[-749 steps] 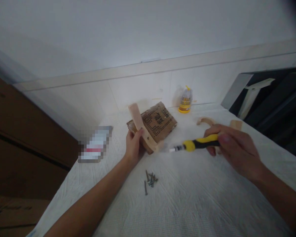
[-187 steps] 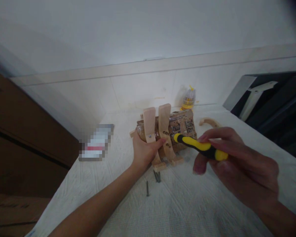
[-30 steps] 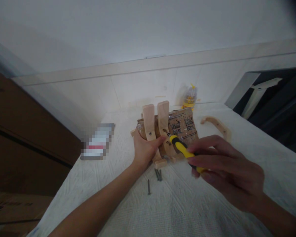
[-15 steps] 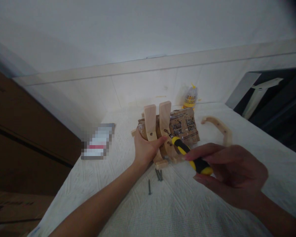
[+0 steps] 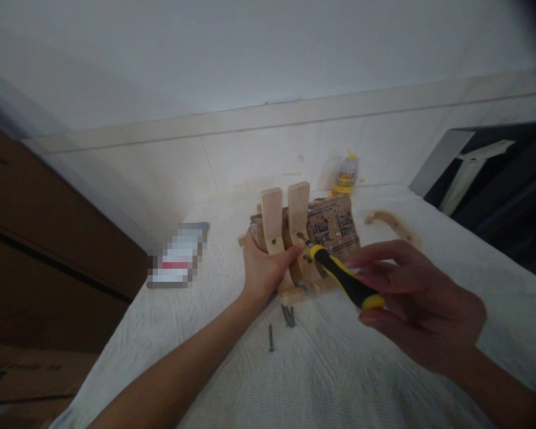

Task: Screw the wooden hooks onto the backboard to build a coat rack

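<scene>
A brown patterned wooden box [image 5: 335,225] stands on the white cloth [image 5: 321,369] with two pale wooden legs [image 5: 272,229] against its near side. My left hand [image 5: 262,271] is closed round the box and the left leg, thumb reaching the right leg [image 5: 298,220]. My right hand [image 5: 411,298] pinches a yellow and black screwdriver [image 5: 343,280]. Its tip sits at a screw in the right leg. A few dark screws [image 5: 287,314] lie on the cloth just below the legs, and a single screw [image 5: 270,337] lies apart to the left.
A curved wooden piece [image 5: 395,225] lies right of the box. A yellow-based jar of bits [image 5: 345,174] stands at the back by the pale tiled wall. A blurred flat packet [image 5: 176,256] lies left. Dark furniture [image 5: 500,190] is at the right, a brown panel [image 5: 36,238] at the left.
Over the last second my right hand has shifted its fingers round the screwdriver handle while the tip stays at the right leg's screw. My left hand and the box have hardly moved.
</scene>
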The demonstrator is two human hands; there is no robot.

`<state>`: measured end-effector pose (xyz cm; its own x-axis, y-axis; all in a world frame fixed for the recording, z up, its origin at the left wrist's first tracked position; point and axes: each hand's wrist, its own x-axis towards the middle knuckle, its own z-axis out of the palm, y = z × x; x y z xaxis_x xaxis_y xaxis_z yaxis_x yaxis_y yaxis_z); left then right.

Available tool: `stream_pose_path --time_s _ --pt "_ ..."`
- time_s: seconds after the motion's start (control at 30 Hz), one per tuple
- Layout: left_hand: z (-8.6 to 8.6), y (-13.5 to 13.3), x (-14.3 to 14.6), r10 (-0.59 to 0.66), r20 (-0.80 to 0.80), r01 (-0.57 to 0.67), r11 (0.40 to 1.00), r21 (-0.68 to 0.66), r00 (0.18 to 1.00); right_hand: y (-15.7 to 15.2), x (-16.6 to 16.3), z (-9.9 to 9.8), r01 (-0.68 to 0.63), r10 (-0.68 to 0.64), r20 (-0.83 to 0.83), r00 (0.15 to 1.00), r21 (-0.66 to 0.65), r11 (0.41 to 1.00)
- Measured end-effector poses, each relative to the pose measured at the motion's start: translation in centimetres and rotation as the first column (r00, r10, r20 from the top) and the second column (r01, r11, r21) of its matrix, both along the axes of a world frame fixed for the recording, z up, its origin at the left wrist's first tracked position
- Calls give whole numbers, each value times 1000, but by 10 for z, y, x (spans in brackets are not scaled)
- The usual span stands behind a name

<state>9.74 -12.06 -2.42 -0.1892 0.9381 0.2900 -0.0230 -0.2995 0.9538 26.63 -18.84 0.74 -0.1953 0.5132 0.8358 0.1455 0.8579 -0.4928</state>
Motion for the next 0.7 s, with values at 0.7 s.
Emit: stream_pose_path --time_s 0.7 --pt "1 -1 0 -6 14 6 1000 -6 1000 0 -2 4 -50 48 -35 998 -42 998"
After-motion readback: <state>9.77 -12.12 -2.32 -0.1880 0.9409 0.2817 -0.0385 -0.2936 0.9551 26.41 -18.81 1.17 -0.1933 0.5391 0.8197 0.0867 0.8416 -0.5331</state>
